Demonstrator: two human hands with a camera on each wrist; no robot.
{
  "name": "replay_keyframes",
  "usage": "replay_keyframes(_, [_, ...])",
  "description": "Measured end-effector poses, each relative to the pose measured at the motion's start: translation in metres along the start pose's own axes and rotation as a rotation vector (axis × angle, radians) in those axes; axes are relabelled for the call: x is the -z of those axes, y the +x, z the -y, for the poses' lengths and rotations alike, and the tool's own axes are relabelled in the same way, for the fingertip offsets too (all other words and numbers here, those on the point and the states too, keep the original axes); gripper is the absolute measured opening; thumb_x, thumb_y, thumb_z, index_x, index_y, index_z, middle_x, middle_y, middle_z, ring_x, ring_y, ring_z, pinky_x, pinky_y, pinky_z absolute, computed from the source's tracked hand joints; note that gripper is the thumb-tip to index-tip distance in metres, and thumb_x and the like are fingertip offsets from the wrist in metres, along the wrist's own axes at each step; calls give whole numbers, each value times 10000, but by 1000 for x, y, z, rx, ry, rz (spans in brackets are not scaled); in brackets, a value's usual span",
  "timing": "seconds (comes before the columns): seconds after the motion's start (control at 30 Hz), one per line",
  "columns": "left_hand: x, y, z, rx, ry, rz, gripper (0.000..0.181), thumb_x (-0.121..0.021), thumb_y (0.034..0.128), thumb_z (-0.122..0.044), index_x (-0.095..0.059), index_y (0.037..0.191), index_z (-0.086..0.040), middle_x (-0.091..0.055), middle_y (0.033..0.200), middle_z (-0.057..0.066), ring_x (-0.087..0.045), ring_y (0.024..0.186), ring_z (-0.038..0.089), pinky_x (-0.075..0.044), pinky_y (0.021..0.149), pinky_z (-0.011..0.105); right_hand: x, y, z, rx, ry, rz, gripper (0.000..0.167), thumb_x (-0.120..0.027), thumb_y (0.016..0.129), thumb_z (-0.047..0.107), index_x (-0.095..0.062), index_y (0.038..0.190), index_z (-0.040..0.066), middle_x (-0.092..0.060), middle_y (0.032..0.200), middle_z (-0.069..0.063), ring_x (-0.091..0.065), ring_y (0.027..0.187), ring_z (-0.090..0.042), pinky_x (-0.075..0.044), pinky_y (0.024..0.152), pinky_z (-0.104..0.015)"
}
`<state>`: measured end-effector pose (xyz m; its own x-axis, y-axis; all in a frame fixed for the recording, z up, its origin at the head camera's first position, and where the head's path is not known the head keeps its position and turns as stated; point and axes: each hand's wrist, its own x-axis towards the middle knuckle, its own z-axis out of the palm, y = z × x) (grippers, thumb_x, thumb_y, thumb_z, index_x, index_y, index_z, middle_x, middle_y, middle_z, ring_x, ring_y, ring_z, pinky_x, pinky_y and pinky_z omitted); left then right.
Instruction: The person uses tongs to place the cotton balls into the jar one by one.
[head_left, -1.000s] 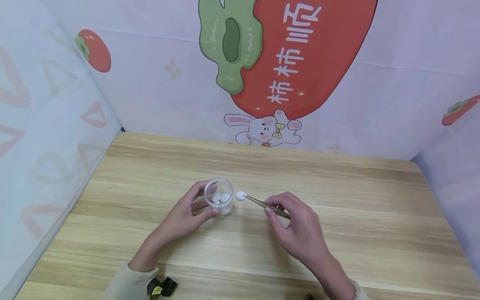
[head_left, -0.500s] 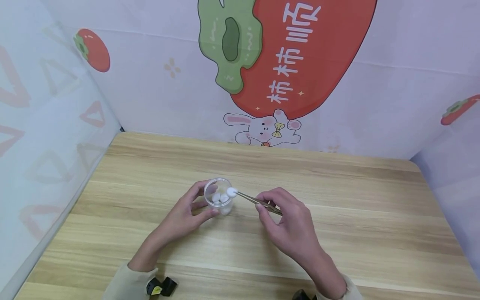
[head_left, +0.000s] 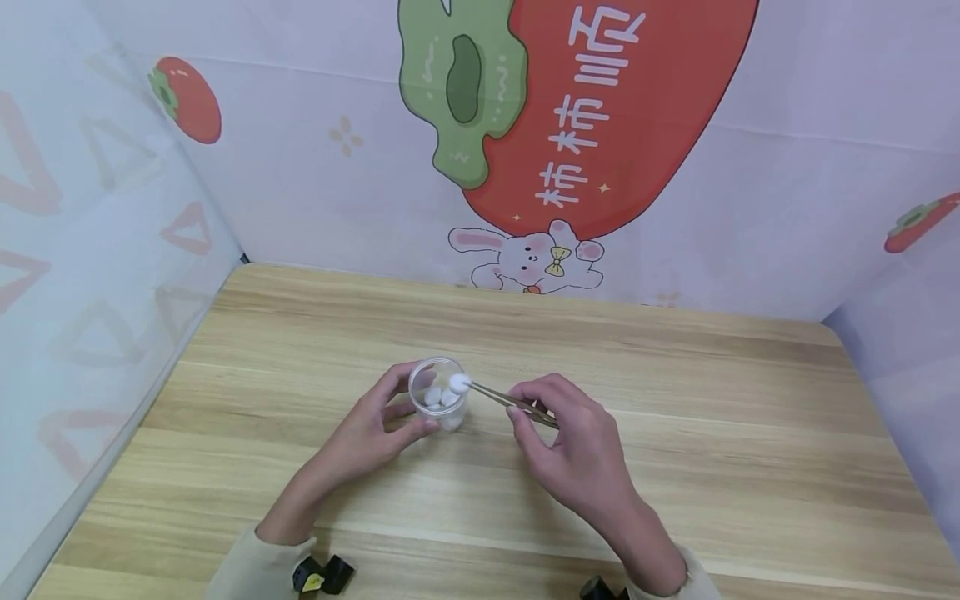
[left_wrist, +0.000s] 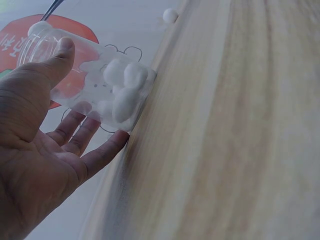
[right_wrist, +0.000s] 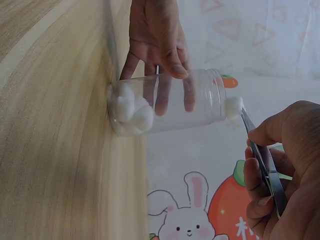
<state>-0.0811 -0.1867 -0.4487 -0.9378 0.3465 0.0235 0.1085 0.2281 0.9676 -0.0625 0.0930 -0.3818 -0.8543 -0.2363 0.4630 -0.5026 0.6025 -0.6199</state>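
Observation:
A clear plastic jar (head_left: 429,411) stands upright on the table with several white cotton balls (right_wrist: 142,117) in its bottom. My left hand (head_left: 367,427) grips the jar from the left, thumb at the near side and fingers around the back. My right hand (head_left: 581,442) pinches metal tweezers (right_wrist: 270,175) between thumb and fingers. Their tips hold one cotton ball (head_left: 459,383) at the right part of the jar's open mouth. In the right wrist view, that held ball (right_wrist: 234,106) is right at the rim.
Another white ball (left_wrist: 170,16) lies on the table in the left wrist view, beyond the jar. The wood-grain table (head_left: 750,467) is bordered by printed cloth walls (head_left: 300,183) at the back and sides.
My right hand has moved left with the tweezers, bringing the held cotton ball from beside the jar to over its rim. My left hand and the jar have stayed put.

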Motion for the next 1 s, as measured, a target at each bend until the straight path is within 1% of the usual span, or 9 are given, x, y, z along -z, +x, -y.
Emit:
replay_keyframes(0.37, [0,0,1,1,-12,6,747,-826,932,-176,-422,1559,-152,-524,1529,171,-585,1383,454,-634,1042,326,0,1,1,-24,-19,34,189,-825,884,91,-768,1034,191,-734,963,107,-688,853,-30,-627,714,-257])
replay_keyframes(0.53, [0,0,2,6,-8,2,736,-827,932,-184,-433,1554,-191,-531,1522,146,-597,1376,438,-636,1038,327,0,1,1,-37,-11,43,186,-835,886,107,-779,1049,174,-742,985,99,-703,865,-34,-639,736,-262])
replay_keyframes(0.7, [0,0,1,13,-14,5,732,-828,933,-200,-436,1550,-219,-524,1531,124,-600,1375,433,-642,1026,324,3,1,2,-26,-4,15,224,-842,869,82,-786,1056,193,-748,983,92,-679,850,-31,-622,724,-241])
replay_keyframes(0.87, [0,-1,2,2,-17,12,734,-823,936,-193,-428,1554,-210,-517,1530,149,-608,1357,460,-648,1013,323,7,0,-1,-15,-5,-13,248,-843,857,43,-792,1056,182,-742,983,111,-652,844,-25,-597,718,-209])
replay_keyframes(1.0, [0,-1,2,-5,-7,7,730,-825,934,-186,-434,1550,-210,-522,1531,150,-604,1365,446,-641,1029,322,11,-1,-5,-12,-23,-24,260,-846,852,36,-791,1054,188,-742,978,115,-652,841,-26,-589,709,-199])
